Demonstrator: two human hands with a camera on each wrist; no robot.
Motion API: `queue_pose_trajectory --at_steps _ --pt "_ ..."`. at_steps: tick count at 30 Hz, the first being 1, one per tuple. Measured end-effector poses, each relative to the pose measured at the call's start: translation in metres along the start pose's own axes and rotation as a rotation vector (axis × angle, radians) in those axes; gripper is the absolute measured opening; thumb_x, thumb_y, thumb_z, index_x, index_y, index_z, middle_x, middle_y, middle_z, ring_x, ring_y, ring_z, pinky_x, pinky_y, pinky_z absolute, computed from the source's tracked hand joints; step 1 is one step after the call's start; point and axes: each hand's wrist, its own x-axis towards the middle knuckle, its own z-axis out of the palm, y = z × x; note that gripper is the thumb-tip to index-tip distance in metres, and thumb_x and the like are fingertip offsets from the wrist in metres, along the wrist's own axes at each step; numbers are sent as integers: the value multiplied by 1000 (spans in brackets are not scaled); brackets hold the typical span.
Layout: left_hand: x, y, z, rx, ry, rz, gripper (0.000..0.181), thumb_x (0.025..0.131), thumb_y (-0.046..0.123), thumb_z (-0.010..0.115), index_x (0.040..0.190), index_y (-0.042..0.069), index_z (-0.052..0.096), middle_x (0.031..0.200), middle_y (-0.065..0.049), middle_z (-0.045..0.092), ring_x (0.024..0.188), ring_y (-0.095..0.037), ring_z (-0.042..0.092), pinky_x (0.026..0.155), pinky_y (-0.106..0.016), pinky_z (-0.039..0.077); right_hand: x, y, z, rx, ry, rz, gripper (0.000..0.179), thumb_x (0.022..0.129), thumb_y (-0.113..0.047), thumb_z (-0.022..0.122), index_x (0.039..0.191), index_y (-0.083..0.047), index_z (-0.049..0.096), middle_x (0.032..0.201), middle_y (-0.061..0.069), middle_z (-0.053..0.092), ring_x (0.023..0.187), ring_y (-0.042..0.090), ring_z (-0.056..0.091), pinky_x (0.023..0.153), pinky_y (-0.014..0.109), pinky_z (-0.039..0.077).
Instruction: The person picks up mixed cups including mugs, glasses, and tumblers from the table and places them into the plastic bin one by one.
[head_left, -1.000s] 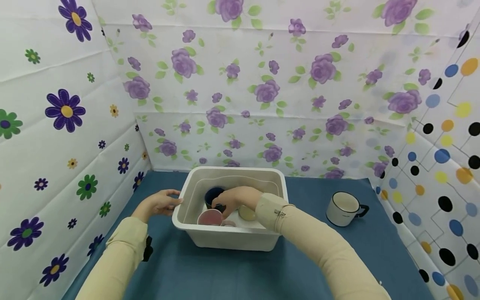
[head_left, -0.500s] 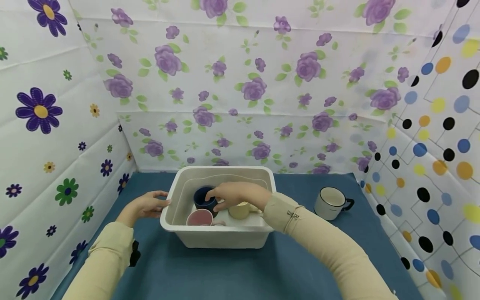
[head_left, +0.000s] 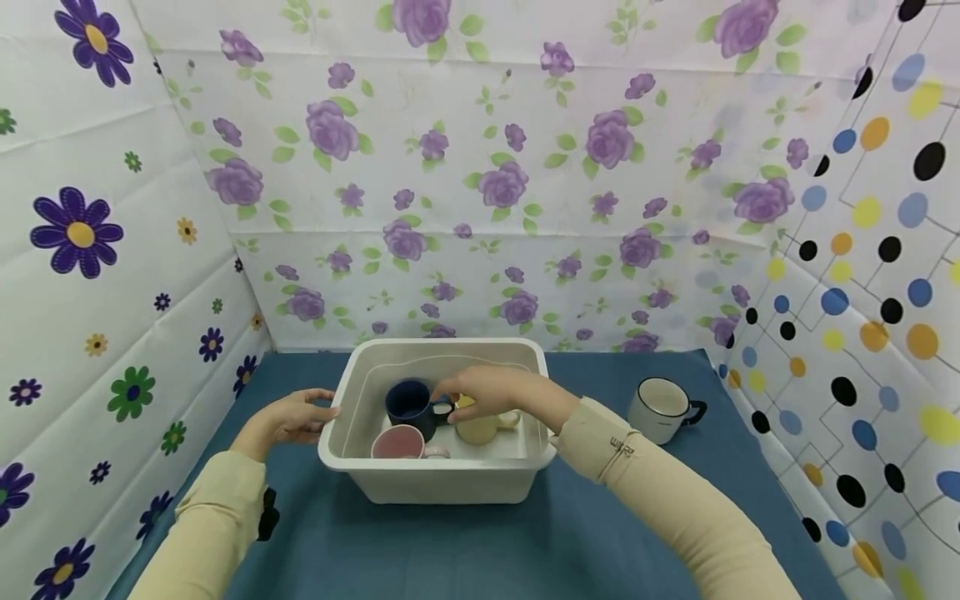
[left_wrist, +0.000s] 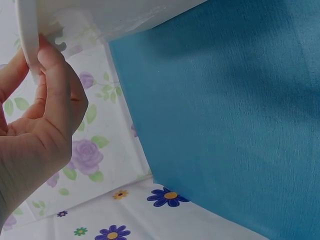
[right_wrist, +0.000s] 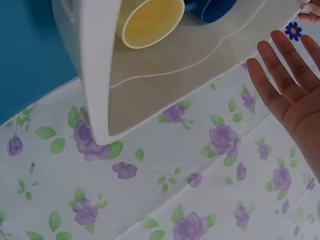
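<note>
My left hand pinches the left rim of a white plastic basin; in the left wrist view the thumb and fingers lie on either side of that rim. Over the basin hovers my right hand, and its extended fingers hold nothing in the right wrist view. Below it a pale yellow mug stands in the basin, partly covered by the hand. To its left are a dark blue mug, its handle pointing right, and a pink mug near the front wall.
A white enamel mug with a dark rim and handle stands on the blue tabletop, right of the basin. Patterned sheets enclose the table at the left, the back and the right.
My right hand has left the blue mug's handle, spread its fingers and moved right, over the yellow mug. The left hand keeps its place on the rim. The head view has turned slightly right.
</note>
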Motion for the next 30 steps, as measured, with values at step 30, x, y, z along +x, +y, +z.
queue_pose_trajectory --at_steps 30 --pt "1 1 0 -17 6 -7 60 96 15 55 143 -4 21 107 -12 57 83 -13 63 76 -33 56 -108 48 -8 57 299 91 34 94 -21 58 126 -9 58 118 9 63 107 25 59 89 42 49"
